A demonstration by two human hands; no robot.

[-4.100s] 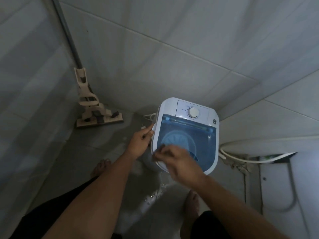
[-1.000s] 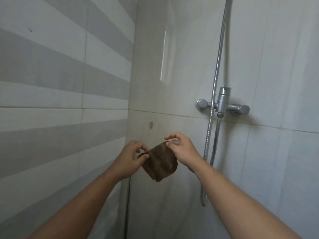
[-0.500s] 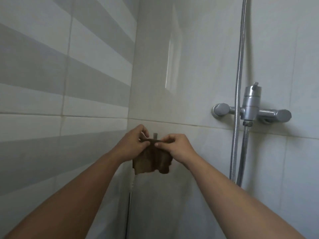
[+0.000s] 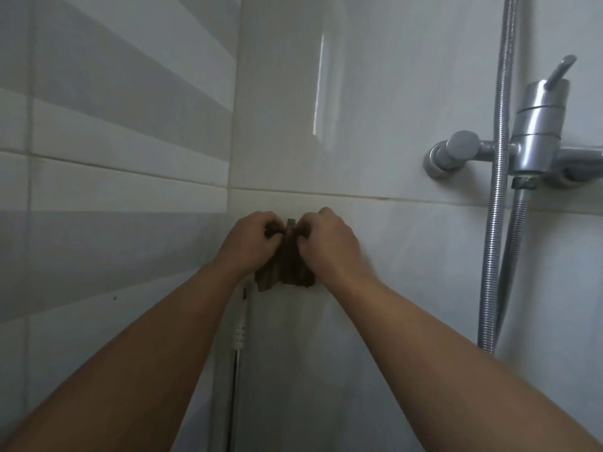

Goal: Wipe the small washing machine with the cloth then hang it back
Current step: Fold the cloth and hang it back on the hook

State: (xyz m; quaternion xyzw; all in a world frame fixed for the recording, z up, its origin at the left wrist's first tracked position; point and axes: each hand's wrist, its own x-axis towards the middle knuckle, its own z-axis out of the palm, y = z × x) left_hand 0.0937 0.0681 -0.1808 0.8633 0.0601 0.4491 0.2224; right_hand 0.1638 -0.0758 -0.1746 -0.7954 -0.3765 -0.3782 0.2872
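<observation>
A small brown cloth [image 4: 287,272] hangs against the tiled wall near the corner. Its top edge is bunched at a small metal wall hook [image 4: 290,223], whose tip shows between my hands. My left hand [image 4: 253,243] grips the cloth's upper left part and my right hand [image 4: 329,246] grips its upper right part, both pressed close to the hook. The cloth's lower half droops below my wrists. The washing machine is out of view.
A chrome shower mixer tap [image 4: 535,138] juts from the wall at the right, with a ribbed metal hose [image 4: 499,190] hanging beside it. A thin pole with a white fitting [image 4: 239,334] stands in the corner below the cloth. Striped tiles cover the left wall.
Four seconds ago I was at the washing machine on the floor. Since then both hands have raised the cloth to the wall hook, and in the last half second closed in around it.
</observation>
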